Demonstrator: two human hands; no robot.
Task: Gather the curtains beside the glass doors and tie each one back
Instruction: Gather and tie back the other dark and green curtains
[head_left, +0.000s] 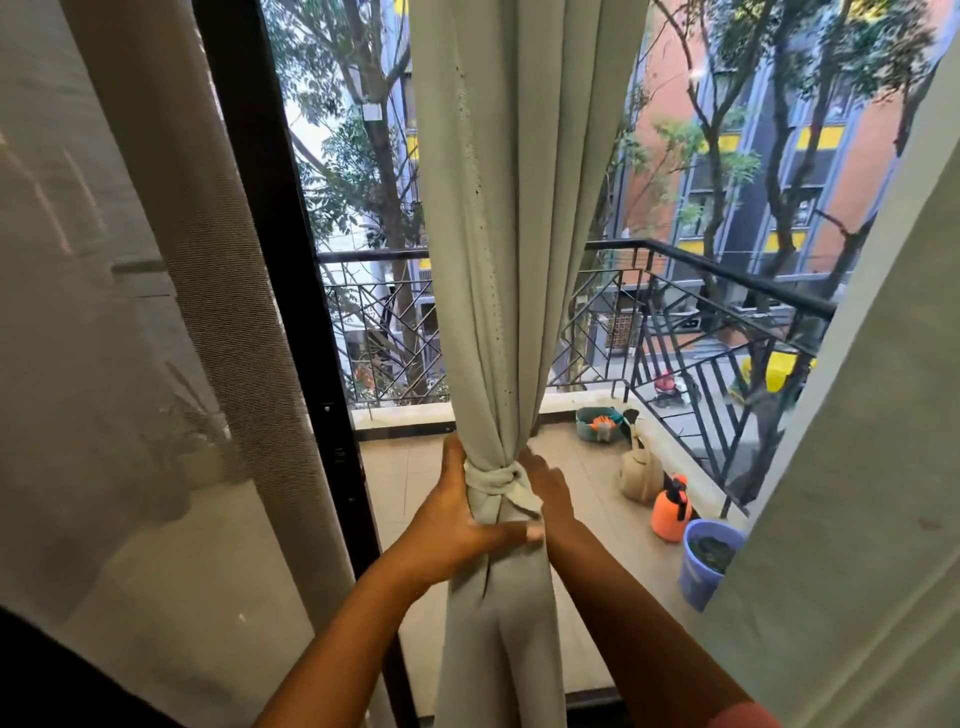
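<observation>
Both forearms are reaching up from the lower edge toward the middle curtain (498, 260), which is hanging gathered into one column in front of the open glass doorway; a band of the same pale cloth, the tie-back (493, 480), is sitting knotted round its narrowest part. The left hand (449, 512) is wrapping the bundle from the left, fingers running up beside the knot and thumb lying across the front of the cloth just below it, so it is gripping the curtain; the right hand (545, 486) is coming in from the right, fingers pointing toward the knot, but motion blur and the fabric are hiding the fingertips, so I cannot tell whether it is pinching anything. The curtain's foot is running off the bottom edge; a second curtain (852, 467) is filling the right side, its top and bottom cut off; a sheer panel (130, 312) is veiling the left, with the dark door frame (291, 312) beside it.
</observation>
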